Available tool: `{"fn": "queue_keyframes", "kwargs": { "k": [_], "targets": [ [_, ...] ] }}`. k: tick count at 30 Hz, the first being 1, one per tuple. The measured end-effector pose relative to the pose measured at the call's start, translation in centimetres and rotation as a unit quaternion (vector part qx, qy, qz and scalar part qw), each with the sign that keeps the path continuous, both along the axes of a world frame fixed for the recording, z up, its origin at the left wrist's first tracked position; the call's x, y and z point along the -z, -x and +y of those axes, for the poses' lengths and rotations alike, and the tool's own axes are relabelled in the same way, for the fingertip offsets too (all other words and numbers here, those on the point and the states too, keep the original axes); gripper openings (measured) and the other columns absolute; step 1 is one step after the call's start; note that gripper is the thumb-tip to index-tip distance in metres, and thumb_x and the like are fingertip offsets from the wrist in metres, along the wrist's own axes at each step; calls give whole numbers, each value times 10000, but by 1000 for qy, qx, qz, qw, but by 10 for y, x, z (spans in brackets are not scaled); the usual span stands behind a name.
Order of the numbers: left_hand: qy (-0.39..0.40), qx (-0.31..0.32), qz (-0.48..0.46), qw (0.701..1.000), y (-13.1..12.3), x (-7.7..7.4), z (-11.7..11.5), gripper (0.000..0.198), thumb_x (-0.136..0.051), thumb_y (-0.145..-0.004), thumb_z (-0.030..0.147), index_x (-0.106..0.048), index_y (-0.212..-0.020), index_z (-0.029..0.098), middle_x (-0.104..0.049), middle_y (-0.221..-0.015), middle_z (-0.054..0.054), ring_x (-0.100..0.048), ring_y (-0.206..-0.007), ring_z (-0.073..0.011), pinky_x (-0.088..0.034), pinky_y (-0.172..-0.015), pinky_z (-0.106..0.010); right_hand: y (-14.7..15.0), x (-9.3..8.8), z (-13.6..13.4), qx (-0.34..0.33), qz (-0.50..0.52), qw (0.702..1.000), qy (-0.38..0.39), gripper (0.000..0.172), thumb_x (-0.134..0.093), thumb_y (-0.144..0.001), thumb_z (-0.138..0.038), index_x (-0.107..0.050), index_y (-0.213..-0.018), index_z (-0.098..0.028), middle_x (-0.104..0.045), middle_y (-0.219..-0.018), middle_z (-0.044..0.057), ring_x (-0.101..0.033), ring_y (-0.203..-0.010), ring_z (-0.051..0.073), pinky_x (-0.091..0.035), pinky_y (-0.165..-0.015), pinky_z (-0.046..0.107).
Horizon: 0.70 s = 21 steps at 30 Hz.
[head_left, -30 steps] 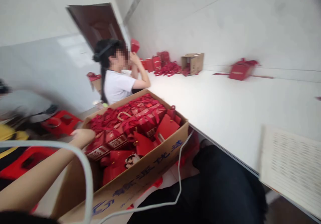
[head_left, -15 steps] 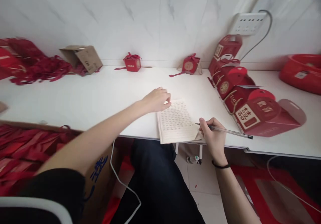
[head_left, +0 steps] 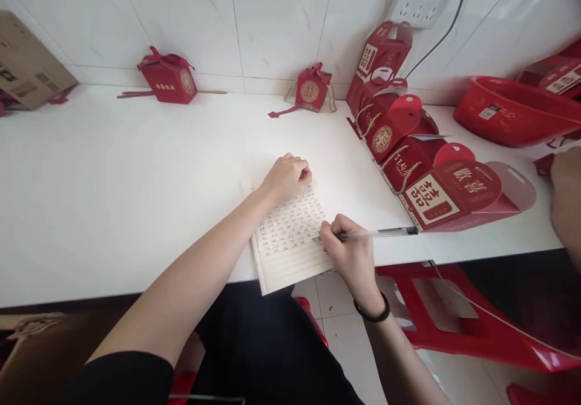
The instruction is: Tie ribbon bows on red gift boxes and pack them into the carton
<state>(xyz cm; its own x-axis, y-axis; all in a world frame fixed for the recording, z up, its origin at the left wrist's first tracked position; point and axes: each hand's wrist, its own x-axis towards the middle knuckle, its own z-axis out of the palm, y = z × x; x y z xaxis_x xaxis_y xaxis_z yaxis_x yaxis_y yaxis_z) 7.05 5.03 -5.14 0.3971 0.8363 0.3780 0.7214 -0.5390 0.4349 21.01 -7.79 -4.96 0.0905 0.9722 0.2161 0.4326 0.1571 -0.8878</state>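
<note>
A notebook (head_left: 290,270) with rows of handwritten numbers lies at the table's front edge, its lower corner jutting past the edge. My left hand (head_left: 287,178) rests on its upper part, fingers curled into a loose fist with nothing visible in them. My right hand (head_left: 351,250), a dark band at the wrist, is closed around a clear-barrelled pen (head_left: 385,232). The pen's tip meets the page near the end of the lowest written rows. Blank ruled lines show below the writing.
Red gift boxes (head_left: 463,196) line the right side of the white table (head_left: 136,211). Two small red boxes, one a ribboned box (head_left: 170,81), stand by the wall. A red basin (head_left: 508,111) and another person's hand (head_left: 567,193) are at right; a cardboard box (head_left: 31,60) is at left.
The view has shifted right and closer. My right hand has moved from the page's right edge onto the written rows with the pen. The notebook's lifted lower right corner now lies flat.
</note>
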Motion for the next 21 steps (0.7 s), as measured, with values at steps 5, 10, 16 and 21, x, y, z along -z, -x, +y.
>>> {"fn": "queue_keyframes", "kwargs": {
  "k": [5, 10, 16, 21],
  "targets": [
    [21, -21, -27, 999, -2, 0, 2, 148, -475, -792, 178, -578, -689, 154, -613, -708, -44, -469, -797, -192, -407, -733, -310, 0, -3, -1, -15, -31, 999, 12, 318, -492, -756, -223, -283, -517, -200, -285, -465, -64, -273, -442, 83, -244, -437, 222],
    [30, -22, -34, 999, -1, 0, 2, 149, -472, -791, 174, -576, -686, 155, -601, -697, -44, -473, -801, -194, -410, -736, -320, 0, -5, 0, 7, -27, 999, 33, 307, -482, -743, -220, -289, -505, -201, -288, -460, -59, -287, -450, 88, -256, -440, 221],
    [37, -22, -25, 999, -2, 0, 2, 146, -474, -790, 175, -573, -686, 155, -607, -708, -46, -473, -802, -199, -412, -742, -329, 0, -2, 1, 9, -45, 999, 10, 319, -482, -739, -239, -250, -523, -199, -248, -473, -61, -240, -456, 83, -228, -429, 215],
    [38, -23, -20, 999, -1, 0, 2, 150, -470, -795, 172, -576, -690, 154, -614, -717, -48, -477, -804, -198, -410, -756, -333, 1, -2, 1, 12, -46, 999, 5, 321, -475, -726, -234, -223, -530, -199, -216, -485, -59, -216, -464, 84, -208, -424, 216]
  ]
}}
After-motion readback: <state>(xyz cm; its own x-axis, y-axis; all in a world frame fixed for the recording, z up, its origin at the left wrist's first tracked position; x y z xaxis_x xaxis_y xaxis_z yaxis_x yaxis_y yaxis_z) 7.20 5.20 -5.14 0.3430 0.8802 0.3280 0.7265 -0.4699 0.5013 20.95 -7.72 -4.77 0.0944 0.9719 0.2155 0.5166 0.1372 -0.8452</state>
